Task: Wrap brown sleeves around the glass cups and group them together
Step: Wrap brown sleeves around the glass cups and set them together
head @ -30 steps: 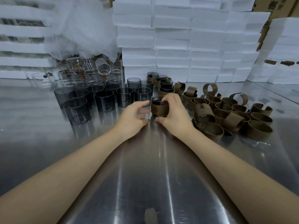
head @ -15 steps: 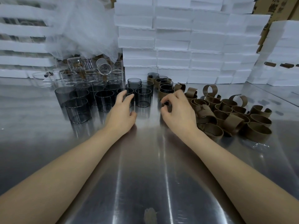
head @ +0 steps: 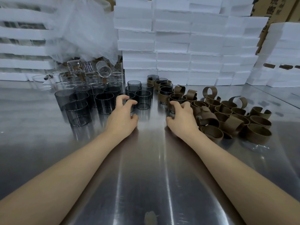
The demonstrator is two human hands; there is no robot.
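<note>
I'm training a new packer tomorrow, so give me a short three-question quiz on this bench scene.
1. True or false: the loose brown sleeves lie right of the bare glass cups.
2. The right hand touches: A) a bare cup, B) a sleeved cup, C) a foam block.
3. What is stacked behind the metal table?
Key: 1 true; 2 B; 3 white foam blocks.

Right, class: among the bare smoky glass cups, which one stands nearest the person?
The front-left smoky cup: it stands closer than all the others, at the cluster's near corner, left of the left hand.
</note>
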